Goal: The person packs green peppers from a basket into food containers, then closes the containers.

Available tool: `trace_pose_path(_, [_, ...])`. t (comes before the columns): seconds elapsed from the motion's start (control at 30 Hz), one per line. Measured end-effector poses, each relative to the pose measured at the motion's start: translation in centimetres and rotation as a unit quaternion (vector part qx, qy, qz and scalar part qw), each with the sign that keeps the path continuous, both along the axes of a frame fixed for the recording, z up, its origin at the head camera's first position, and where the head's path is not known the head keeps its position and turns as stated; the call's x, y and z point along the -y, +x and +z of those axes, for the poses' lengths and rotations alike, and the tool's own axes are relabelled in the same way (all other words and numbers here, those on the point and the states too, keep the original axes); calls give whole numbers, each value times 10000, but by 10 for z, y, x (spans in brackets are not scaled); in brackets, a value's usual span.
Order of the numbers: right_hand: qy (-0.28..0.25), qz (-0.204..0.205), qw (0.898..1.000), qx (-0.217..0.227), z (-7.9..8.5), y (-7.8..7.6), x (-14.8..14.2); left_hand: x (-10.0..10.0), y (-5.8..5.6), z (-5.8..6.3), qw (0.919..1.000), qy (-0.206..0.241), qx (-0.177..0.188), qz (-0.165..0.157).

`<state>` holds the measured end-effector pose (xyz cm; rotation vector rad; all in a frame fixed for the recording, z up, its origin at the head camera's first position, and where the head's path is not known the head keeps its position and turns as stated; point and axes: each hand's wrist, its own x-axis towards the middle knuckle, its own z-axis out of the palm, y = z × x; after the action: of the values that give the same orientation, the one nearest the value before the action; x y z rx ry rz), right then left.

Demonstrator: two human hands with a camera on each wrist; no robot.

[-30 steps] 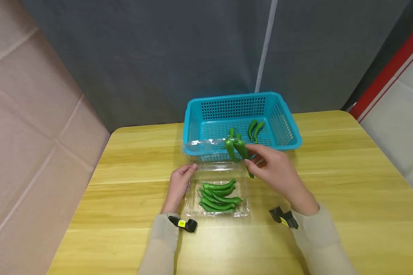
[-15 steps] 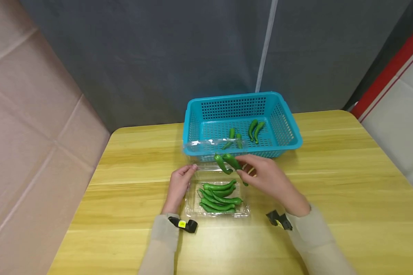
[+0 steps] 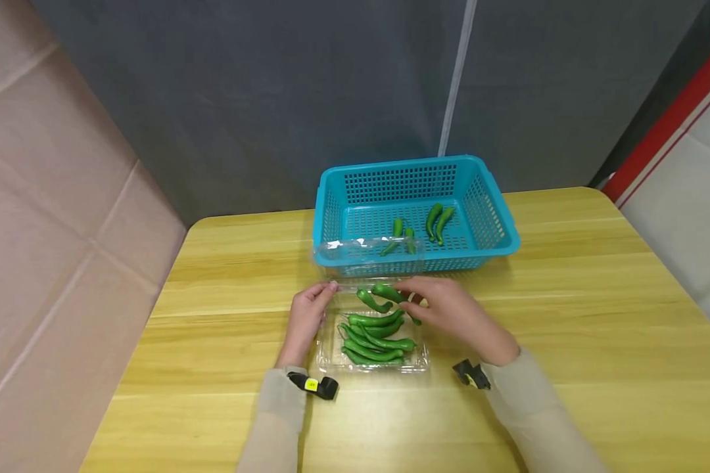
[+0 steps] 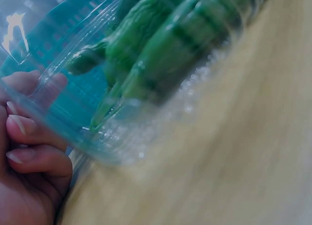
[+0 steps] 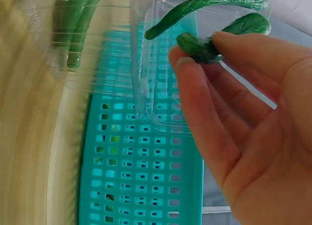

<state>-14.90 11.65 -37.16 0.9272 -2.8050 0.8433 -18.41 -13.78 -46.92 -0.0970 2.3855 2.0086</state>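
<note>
My right hand pinches green chili peppers between thumb and fingers, over the back part of a clear plastic clamshell box. A second, curved pepper moves along with the pinched one, beside it. With thumb and fingers, my left hand grips the box's left side near the hinge; in the left wrist view its fingers curl at the box wall. Several green peppers lie crosswise in the box's base. The open lid leans up toward the basket.
A blue plastic basket stands behind the box, partly seen through the lid. Several peppers lie on its floor. Underneath is a wooden table, with a grey curtain at its back edge.
My right hand has moved left and toward me, from over the basket's front rim to over the box, carrying the two peppers. The left hand holds its place on the box.
</note>
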Motion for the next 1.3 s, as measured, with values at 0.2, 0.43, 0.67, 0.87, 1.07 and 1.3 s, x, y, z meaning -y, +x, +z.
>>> trace_pose_path(0.2, [163,31,9999,3,-5,-1,2,0,0,-4,9998,-90,-148,48])
trace_pose_path(0.43, [368,35,9989,-279,-13,-3,6,0,2,0,9999,-61,-127,-30])
trace_pose_path(0.67, [488,-43,9979,-427,-20,-2,9,-4,12,26,9998,-82,-25,-174])
trace_pose_path(0.87, [608,-117,9967,-515,-25,-2,12,-4,11,26,9998,-77,-30,-158])
trace_pose_path(1.07, [695,-166,9957,-585,-31,-4,13,-5,11,25,9999,-91,-27,-138])
trace_pose_path(1.3, [718,-253,9951,-627,-32,-3,16,-3,10,25,9999,16,-39,-163])
